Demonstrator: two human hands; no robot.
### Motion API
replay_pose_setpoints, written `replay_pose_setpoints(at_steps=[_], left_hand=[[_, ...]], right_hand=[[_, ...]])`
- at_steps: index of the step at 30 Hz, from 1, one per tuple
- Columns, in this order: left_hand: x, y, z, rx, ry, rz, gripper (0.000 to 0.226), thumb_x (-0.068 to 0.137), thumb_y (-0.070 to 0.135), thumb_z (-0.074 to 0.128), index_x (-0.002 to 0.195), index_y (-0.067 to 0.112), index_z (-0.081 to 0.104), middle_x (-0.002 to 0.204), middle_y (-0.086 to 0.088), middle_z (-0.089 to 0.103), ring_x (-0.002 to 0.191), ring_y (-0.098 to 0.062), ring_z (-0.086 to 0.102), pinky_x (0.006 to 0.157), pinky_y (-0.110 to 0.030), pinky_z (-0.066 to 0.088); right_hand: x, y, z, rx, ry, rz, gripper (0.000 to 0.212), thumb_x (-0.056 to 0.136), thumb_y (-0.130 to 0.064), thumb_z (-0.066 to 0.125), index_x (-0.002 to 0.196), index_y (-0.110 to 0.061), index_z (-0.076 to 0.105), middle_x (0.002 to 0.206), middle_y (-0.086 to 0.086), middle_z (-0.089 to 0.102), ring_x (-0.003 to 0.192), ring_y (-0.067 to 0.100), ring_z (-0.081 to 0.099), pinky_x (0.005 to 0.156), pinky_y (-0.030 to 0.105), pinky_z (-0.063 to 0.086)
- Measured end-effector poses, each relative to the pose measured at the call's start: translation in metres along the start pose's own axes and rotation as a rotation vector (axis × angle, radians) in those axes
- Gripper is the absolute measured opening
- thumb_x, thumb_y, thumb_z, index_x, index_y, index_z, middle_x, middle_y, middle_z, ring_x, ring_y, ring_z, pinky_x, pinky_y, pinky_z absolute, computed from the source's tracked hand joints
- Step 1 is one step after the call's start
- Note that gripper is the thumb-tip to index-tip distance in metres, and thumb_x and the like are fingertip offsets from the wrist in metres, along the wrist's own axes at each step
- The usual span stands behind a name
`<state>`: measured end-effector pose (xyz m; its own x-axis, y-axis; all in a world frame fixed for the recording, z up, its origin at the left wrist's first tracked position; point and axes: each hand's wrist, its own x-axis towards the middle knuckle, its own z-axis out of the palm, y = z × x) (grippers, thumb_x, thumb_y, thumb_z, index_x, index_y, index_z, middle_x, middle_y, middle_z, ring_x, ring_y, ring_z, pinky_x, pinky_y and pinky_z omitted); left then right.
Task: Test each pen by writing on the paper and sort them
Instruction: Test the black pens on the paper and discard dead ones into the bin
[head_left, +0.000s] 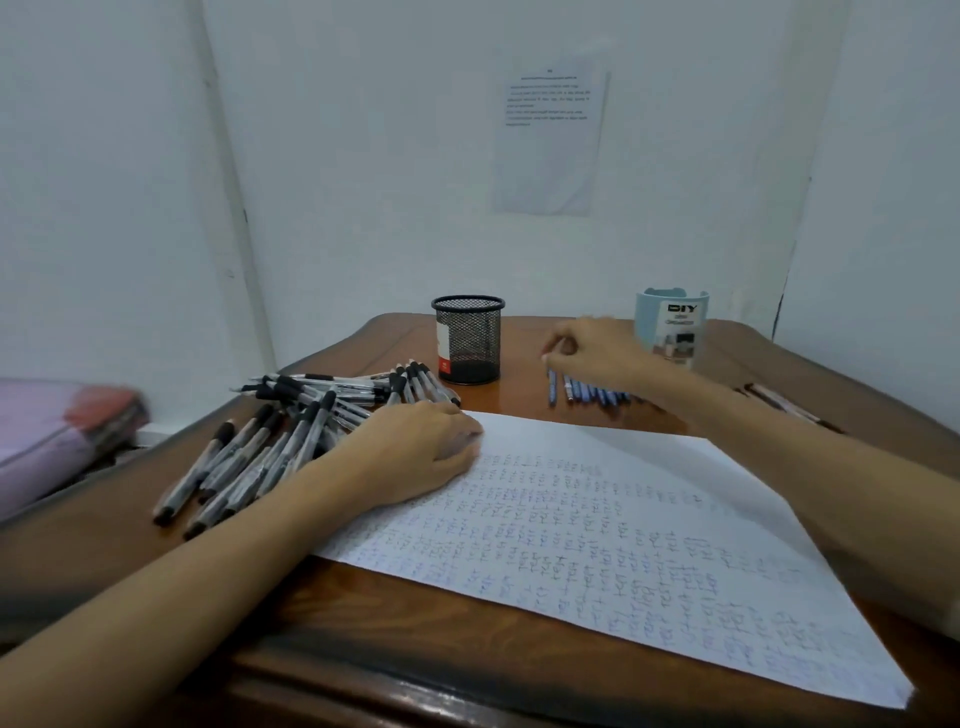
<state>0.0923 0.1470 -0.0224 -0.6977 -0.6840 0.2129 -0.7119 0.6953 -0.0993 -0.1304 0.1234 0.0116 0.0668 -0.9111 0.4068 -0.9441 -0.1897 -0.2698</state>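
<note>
Wooden table (363, 623) in a white-walled corner. Paper (649, 519) lies angled across the middle, most of it covered in rows of blue handwriting.

Left hand (415, 447): palm down, fingers relaxed and nearly straight, resting on the paper's far left corner. It holds nothing. Its outer edge lies against the pile of black-grip pens (291, 421), which is heaped loosely on the table left of the sheet.

Right hand (597, 348): reached out beyond the paper's far edge, over the left end of a row of blue pens (592, 392) lying side by side on the wood. Fingertips are drawn together and pointing down. The hand is motion-blurred, so I cannot tell whether it has a pen pinched.

Black mesh pen holder (467, 340) stands upright between the two pen groups. Pale blue organizer cup (672, 327) stands behind the right hand. A few dark pens (789, 408) lie past the right forearm. Printed sheet (550, 140) is stuck to the wall. Pink bundle (57, 431) sits off the table's left side.
</note>
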Motion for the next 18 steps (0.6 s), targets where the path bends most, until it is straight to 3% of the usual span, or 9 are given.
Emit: replay_pose_setpoints(at_steps=[4, 6, 9, 13, 18], left_hand=[[0.001, -0.012, -0.001, 0.005, 0.257, -0.097, 0.034, 0.096, 0.032, 0.037, 0.115, 0.025, 0.064, 0.121, 0.009, 0.06, 0.103, -0.01, 0.056, 0.079, -0.024, 0.046], [0.002, -0.023, -0.001, 0.027, 0.292, -0.148, 0.034, 0.095, 0.032, 0.038, 0.118, 0.024, 0.062, 0.123, 0.006, 0.058, 0.105, -0.013, 0.055, 0.077, -0.026, 0.045], [0.003, -0.033, 0.002, 0.044, 0.268, -0.186, 0.037, 0.095, 0.034, 0.04, 0.125, 0.021, 0.056, 0.131, 0.004, 0.05, 0.117, -0.014, 0.048, 0.088, -0.028, 0.041], [0.004, -0.042, 0.01, 0.066, 0.164, -0.21, 0.041, 0.095, 0.037, 0.039, 0.129, 0.018, 0.052, 0.137, -0.001, 0.044, 0.127, -0.017, 0.039, 0.099, -0.032, 0.037], [0.005, -0.043, 0.012, 0.029, 0.102, -0.227, 0.039, 0.096, 0.039, 0.037, 0.127, 0.021, 0.053, 0.133, 0.0, 0.047, 0.121, -0.018, 0.044, 0.093, -0.035, 0.043]], right_hand=[[0.023, -0.037, 0.04, 0.022, -0.114, -0.159, 0.029, 0.095, -0.026, 0.051, 0.12, -0.016, 0.059, 0.11, 0.003, 0.064, 0.088, 0.011, 0.05, 0.069, 0.025, 0.039], [0.033, -0.047, 0.055, -0.026, -0.138, -0.216, 0.032, 0.097, -0.026, 0.045, 0.127, -0.018, 0.054, 0.091, -0.005, 0.061, 0.078, 0.008, 0.045, 0.06, 0.024, 0.034], [0.046, -0.05, 0.07, -0.009, -0.168, -0.219, 0.032, 0.098, -0.029, 0.044, 0.127, -0.02, 0.055, 0.07, -0.019, 0.042, 0.065, 0.003, 0.04, 0.056, 0.023, 0.031], [0.052, -0.045, 0.077, 0.007, -0.18, -0.179, 0.027, 0.093, -0.03, 0.054, 0.118, -0.024, 0.061, 0.102, -0.006, 0.064, 0.084, 0.008, 0.05, 0.066, 0.025, 0.041], [0.051, -0.038, 0.082, 0.041, -0.046, -0.076, 0.023, 0.084, -0.022, 0.065, 0.106, -0.022, 0.064, 0.092, -0.008, 0.062, 0.089, 0.011, 0.057, 0.068, 0.027, 0.043]])
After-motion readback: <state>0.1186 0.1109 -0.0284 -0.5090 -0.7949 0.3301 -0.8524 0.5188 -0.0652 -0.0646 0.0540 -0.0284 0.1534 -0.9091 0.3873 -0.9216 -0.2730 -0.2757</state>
